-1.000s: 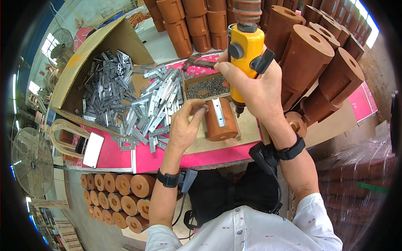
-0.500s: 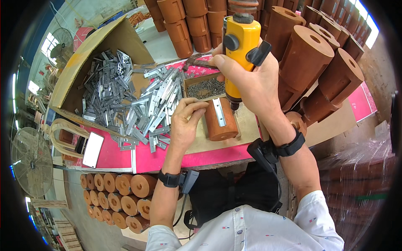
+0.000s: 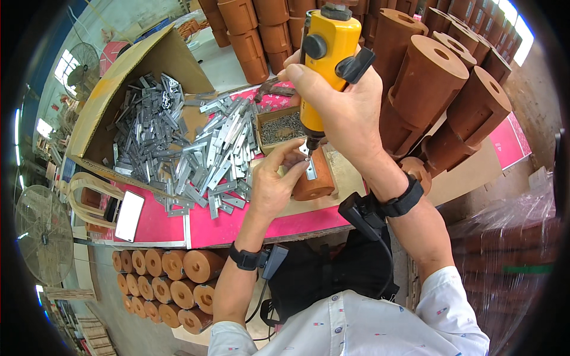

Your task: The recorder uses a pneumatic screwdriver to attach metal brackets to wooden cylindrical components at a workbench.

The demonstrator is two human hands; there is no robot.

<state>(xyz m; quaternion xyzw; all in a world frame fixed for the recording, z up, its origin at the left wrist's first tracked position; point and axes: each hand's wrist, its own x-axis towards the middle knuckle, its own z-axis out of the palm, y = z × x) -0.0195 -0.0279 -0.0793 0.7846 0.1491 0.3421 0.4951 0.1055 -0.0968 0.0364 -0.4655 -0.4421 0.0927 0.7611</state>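
My right hand [image 3: 350,110] grips a yellow power screwdriver [image 3: 329,53], held upright with its dark bit pointing down. The bit's tip meets a slotted silver metal plate [image 3: 311,171] that lies along the top of a brown wooden cylinder [image 3: 319,187]. The cylinder rests on its side in a shallow wooden holder. Close beside the bit, my left hand [image 3: 274,181] has thumb and forefinger drawn together over the plate. Whatever is between those fingertips is too small to make out.
A small box of screws [image 3: 282,127] sits behind the cylinder, near a hammer [image 3: 274,89]. To the left, metal plates [image 3: 208,154] spill from a cardboard box [image 3: 86,127]. A phone [image 3: 129,215] leans on a stand. Stacked cylinders [image 3: 430,71] crowd the right.
My right hand has brought the screwdriver left and down, so its bit now reaches the plate. My left hand has shifted right, its fingertips moving over the plate next to the bit.
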